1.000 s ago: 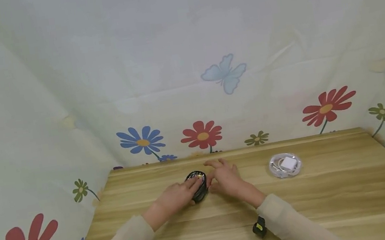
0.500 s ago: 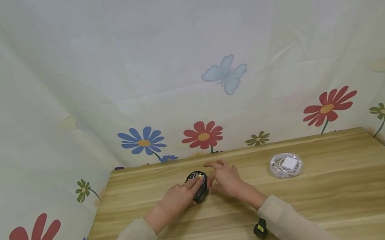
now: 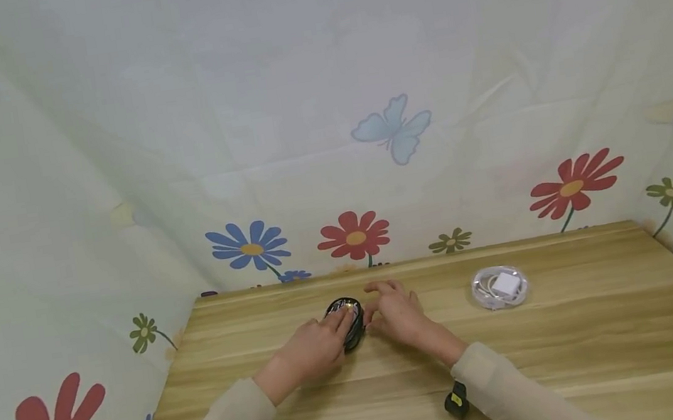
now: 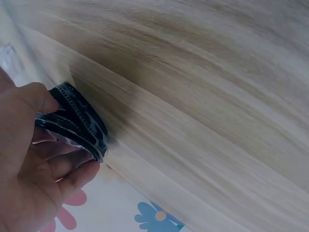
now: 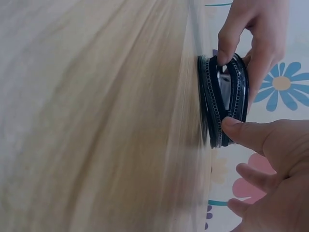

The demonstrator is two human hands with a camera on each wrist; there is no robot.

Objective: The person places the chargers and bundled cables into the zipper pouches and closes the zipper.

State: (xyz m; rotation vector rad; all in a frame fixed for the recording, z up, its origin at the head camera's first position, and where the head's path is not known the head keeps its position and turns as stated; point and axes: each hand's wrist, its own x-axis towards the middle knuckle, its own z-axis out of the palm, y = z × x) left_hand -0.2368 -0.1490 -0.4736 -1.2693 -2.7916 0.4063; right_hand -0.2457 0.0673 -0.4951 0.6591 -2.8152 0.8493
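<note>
A small oval zippered case (image 3: 356, 336), black-edged with a shiny clear top, lies on the wooden table (image 3: 563, 350). My left hand (image 3: 311, 348) grips it from the left, fingers over the top. In the left wrist view, the left thumb presses the zip side of the case (image 4: 82, 111), fingers curled beneath. My right hand (image 3: 399, 316) is at its right end. Seen from the right wrist, the zip teeth part in a gap on the case (image 5: 212, 96), and the right hand's (image 5: 285, 164) thumb tip sits on the zip. Its other fingers are spread; any zip pull is hidden.
A clear round pouch (image 3: 484, 297) holding a white charger plug (image 3: 505, 284) and coiled cable lies to the right. A black device with a yellow mark (image 3: 456, 400) is under the right forearm. Flower-printed cloth (image 3: 326, 132) hangs behind the table.
Both hands and the case shift very slightly right. The left thumb, whose tip showed at the case's near edge, is now tucked in and hidden from the head view.
</note>
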